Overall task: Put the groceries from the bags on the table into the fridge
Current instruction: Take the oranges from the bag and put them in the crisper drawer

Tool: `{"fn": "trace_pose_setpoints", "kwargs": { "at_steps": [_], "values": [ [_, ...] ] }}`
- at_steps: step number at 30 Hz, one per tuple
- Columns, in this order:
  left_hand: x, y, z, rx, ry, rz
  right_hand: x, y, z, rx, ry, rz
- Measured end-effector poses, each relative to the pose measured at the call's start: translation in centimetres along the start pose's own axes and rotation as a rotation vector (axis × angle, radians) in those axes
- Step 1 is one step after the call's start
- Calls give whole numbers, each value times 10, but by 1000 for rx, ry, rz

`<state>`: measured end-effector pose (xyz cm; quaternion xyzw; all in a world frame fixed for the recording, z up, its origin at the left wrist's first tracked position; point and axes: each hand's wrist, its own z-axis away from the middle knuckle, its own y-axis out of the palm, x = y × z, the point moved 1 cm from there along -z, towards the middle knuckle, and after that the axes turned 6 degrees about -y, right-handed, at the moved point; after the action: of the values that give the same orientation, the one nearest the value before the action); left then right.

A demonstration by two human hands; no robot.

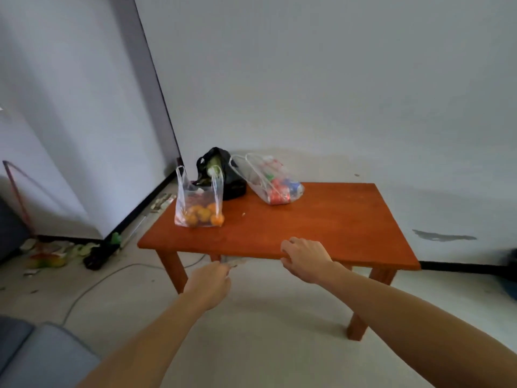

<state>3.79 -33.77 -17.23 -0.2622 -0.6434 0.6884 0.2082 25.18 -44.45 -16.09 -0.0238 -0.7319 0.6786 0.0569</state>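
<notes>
Three bags stand on a low orange-brown wooden table. A clear bag of oranges is at the left front, a black bag with something green showing is behind it, and a clear bag of cans and packets lies to the right. My right hand hovers at the table's near edge, fingers loosely curled, holding nothing. My left hand is lower, in front of the table edge, fingers bent with nothing clearly in them. The fridge is not in view.
A grey wall stands behind the table. Litter, a green item and a dark object lie on the floor at the left, with a white cable running across it. A grey cushion edge shows at the bottom left.
</notes>
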Motion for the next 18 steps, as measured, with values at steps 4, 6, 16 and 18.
{"fn": "trace_pose_setpoints", "kwargs": {
  "at_steps": [4,6,16,18],
  "values": [
    [37,-8,-74,13,-33,8,-12,13,-89,-5,-21,-35],
    [55,-12,-105,4,-50,9,-15,17,-132,24,-43,-38],
    [154,-9,-228,-6,-133,63,-1,42,-307,60,-171,-21],
    [175,-4,-257,5,-112,53,1,54,-338,63,-176,-17]
  ]
}}
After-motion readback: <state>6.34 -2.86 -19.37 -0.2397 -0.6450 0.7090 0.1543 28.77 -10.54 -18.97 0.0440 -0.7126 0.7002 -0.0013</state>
